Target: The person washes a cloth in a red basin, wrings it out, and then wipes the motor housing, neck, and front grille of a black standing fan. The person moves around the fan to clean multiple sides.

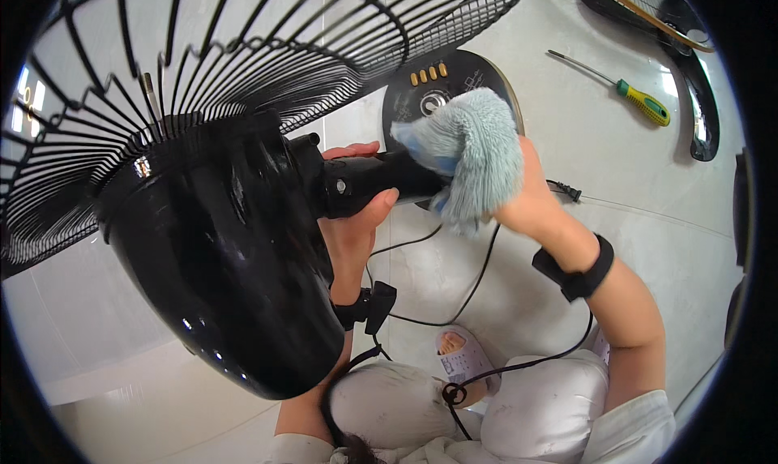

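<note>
A black electric fan lies tilted before me, its glossy motor housing (225, 269) close at the left. My left hand (358, 215) is wrapped around the black neck (364, 181) just beside the housing. With my right hand (526, 190) I hold a pale blue fluffy cloth (480, 154) around the neck's farther part, which the cloth covers. Most of my right fingers are hidden behind the cloth. Beyond it is the fan's round control base (404, 108), with a row of several gold buttons (428, 74) and a silver knob (433, 103).
The black wire rear grille (255, 32) spreads across the upper left, with a threaded shaft (149, 93) showing through it. A screwdriver (644, 102) with a green-yellow handle lies on the tiled floor near black curved stand legs (699, 111). A power plug (566, 190) and cord (480, 275) trail nearby.
</note>
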The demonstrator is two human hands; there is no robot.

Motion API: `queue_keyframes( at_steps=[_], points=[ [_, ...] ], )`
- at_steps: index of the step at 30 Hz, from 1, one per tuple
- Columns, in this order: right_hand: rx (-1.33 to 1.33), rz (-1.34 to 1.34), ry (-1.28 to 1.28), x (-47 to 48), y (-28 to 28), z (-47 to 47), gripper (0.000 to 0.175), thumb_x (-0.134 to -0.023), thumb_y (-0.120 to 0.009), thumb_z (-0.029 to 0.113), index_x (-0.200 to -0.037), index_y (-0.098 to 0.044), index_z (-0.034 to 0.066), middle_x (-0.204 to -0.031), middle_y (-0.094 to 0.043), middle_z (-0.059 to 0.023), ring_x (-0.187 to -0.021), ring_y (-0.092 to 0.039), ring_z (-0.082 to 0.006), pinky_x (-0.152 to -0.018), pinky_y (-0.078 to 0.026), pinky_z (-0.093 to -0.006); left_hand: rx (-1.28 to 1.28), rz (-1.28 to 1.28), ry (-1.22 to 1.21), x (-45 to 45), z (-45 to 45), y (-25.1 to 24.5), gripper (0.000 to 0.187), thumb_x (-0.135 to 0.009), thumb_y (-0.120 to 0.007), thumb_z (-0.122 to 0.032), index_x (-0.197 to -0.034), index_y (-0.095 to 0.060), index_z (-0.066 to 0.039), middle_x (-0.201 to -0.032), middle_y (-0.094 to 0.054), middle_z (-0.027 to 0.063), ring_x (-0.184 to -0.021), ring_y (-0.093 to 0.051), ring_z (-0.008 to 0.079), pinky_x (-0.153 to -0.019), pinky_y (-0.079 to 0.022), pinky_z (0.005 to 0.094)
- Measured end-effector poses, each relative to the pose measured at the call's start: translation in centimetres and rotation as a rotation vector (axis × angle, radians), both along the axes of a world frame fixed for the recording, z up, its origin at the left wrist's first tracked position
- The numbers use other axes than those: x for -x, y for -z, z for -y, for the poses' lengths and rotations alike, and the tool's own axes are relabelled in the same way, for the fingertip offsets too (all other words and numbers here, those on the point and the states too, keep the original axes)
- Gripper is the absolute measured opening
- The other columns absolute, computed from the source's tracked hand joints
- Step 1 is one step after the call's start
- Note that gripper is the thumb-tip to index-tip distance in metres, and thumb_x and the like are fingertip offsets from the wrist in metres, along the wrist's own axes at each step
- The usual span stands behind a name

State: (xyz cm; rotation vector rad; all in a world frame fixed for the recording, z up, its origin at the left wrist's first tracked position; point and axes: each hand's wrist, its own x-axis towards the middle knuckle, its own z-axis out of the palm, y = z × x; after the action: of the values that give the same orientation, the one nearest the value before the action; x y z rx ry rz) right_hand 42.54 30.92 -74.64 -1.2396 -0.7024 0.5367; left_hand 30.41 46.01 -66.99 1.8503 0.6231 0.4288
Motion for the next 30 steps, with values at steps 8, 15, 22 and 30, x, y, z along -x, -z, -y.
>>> queue_keyframes(
  at_steps=[8, 15, 22, 30],
  points=[
    [-0.403, 0.296, 0.110, 1.2, -8.5, -5.7, 0.046, -0.049, -0.070, 0.005, -0.093, -0.059, 0.0042, -0.084, -0.058, -0.0137, -0.078, -0.057, -0.0354, -0.068, -0.047, -0.0387, -0.062, 0.051, -0.002, 1.8, -0.9, -0.3, 0.055, -0.070, -0.068, -0.005, -0.119, -0.044, -0.002, -0.113, -0.055, 0.0106, -0.097, -0.056, 0.0164, -0.086, -0.045, 0.0296],
    [-0.176, 0.610, 0.106, 3.3, -6.4, -1.2, 0.038, -0.058, -0.067, 0.010, -0.095, -0.061, 0.0049, -0.088, -0.062, -0.0157, -0.085, -0.058, -0.0342, -0.073, -0.046, -0.0389, 0.027, 0.099, -0.035, 2.1, -1.0, 0.4, 0.061, -0.069, -0.066, 0.001, -0.124, -0.040, -0.004, -0.118, -0.051, 0.0083, -0.102, -0.053, 0.0162, -0.088, -0.045, 0.0301],
    [-0.233, 0.377, 0.040, 0.0, -7.6, -4.4, 0.028, -0.055, -0.067, 0.009, -0.082, -0.063, 0.0073, -0.084, -0.063, -0.0128, -0.083, -0.058, -0.0341, -0.082, -0.041, -0.0416, 0.123, 0.176, -0.074, 3.1, -2.6, 1.5, 0.068, -0.069, -0.064, 0.007, -0.129, -0.036, -0.007, -0.123, -0.047, 0.0061, -0.107, -0.050, 0.0159, -0.089, -0.045, 0.0306],
    [0.122, 0.558, -0.077, -2.6, -10.1, -6.0, 0.020, -0.056, -0.062, 0.005, -0.075, -0.066, 0.0048, -0.067, -0.062, -0.0149, -0.065, -0.060, -0.0338, -0.061, -0.048, -0.0387, 0.254, 0.299, 0.067, 3.0, -5.0, 4.1, 0.068, -0.073, -0.060, 0.006, -0.133, -0.033, -0.009, -0.129, -0.043, 0.0047, -0.113, -0.048, 0.0165, -0.090, -0.045, 0.0293]
  ],
)
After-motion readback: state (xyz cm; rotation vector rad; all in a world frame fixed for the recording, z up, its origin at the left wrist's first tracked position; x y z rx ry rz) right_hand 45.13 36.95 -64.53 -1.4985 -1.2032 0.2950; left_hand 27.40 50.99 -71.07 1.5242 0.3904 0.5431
